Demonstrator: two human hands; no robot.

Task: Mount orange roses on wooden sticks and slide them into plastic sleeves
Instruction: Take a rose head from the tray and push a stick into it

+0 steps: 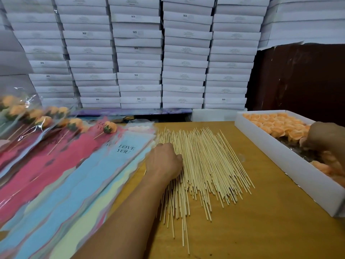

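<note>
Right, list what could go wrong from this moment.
1. The left hand lies on the loose pile of wooden sticks; pulling one out could scatter the rest across the wooden table, or lift several at once.
2. The right hand reaches into the white tray of tightly packed orange roses; its fingers could crush neighbouring blooms.
</note>
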